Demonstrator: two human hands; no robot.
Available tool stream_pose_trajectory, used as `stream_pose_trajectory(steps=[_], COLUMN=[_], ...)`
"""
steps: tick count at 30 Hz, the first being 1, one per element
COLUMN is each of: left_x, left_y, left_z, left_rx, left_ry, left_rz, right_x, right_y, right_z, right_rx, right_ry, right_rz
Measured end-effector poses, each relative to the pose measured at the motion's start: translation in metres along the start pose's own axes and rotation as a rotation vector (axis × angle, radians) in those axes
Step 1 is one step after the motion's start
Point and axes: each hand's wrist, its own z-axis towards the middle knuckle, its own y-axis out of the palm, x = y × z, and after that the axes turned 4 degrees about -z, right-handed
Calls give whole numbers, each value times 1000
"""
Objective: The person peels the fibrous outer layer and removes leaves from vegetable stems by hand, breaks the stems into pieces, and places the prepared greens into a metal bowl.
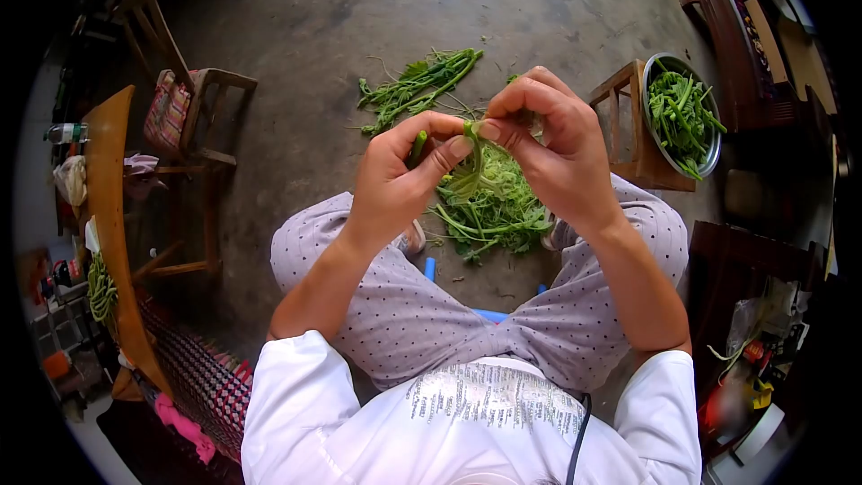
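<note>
My left hand (395, 171) and my right hand (558, 148) meet in front of me at chest height. Both pinch the top of a leafy green vine stem (474, 162), thumbs against forefingers. A short cut stem piece (417, 147) also sticks out between the fingers of my left hand. Below, on the floor between my feet, is a loose heap of leaves and stringy peelings (498, 216). Farther out lies a bunch of long leafy vine stems (422, 85).
To the right, a metal basin (716, 154) of green stem pieces sits on a wooden stool (642, 166). At left are a wooden chair (202, 94) and a wooden table (106, 153) bearing a bottle (67, 133) and long green beans (101, 287).
</note>
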Motion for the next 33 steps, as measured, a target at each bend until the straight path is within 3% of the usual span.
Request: stream_pose_trajectory(steps=[4,8,14,16,17,21,30,33], left_x=[2,4,6,6,5,6,18,9], left_y=[0,-18,-26,-28,-30,-26,-8,-18], left_z=[5,6,7,7,8,12,20,23], left_rx=[107,160,202,189,141,141,246,117], left_ry=[-109,-173,-180,-174,-189,-235,-305,-296], left_rz=[-309,-320,-444,-473,-563,-674,-570,-755], right_x=[-1,-2,0,-4,3,4,17,19], right_y=[-5,-39,-69,-70,-64,-49,-36,-38], right_z=[1,6,4,1,-1,-3,-12,-14], right_rx=[-68,-437,-389,-395,-389,-467,-358,-288], right_ry=[-55,8,-42,303,359,266,152,200], right_rz=[65,702,911,359,191,-218,-230,-182])
